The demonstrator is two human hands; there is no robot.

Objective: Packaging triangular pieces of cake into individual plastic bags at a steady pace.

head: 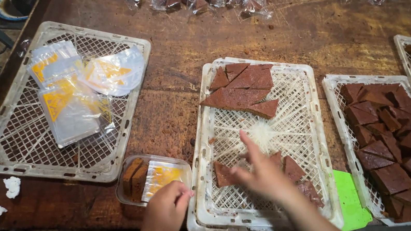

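Right hand [262, 171] is over the near end of the middle white tray [315, 117], fingers spread and blurred above the brown cake triangles [223, 173] lying there. More triangles [244, 90] sit at that tray's far end. Left hand [167, 211], just left of the tray, pinches the clear tub [153, 178] by its rim.

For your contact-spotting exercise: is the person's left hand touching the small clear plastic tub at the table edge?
Touching. The head view shows the left hand with fingertips on the near rim of the clear plastic tub, no gap visible.
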